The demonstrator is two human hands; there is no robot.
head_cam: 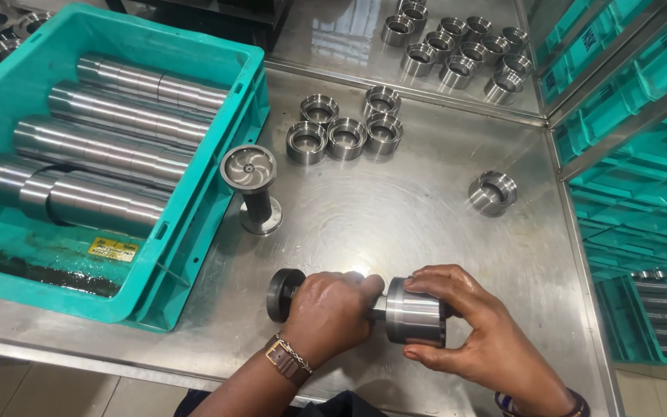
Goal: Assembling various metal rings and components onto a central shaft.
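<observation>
steel ring (417, 315) between right hand (479, 330) fingers, left hand (329, 309) gripping shaft (283, 293)

Steel table (395, 224), teal crate (218, 177), upright flanged shaft (255, 189), loose metal rings (345, 127)

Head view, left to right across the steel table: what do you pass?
Teal crate of steel shafts → upright flanged spool → cluster of five rings → lone ring → stacked teal bins.

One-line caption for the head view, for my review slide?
Left hand grips a flanged shaft while right hand holds a steel ring on it, beside a teal crate.
</observation>
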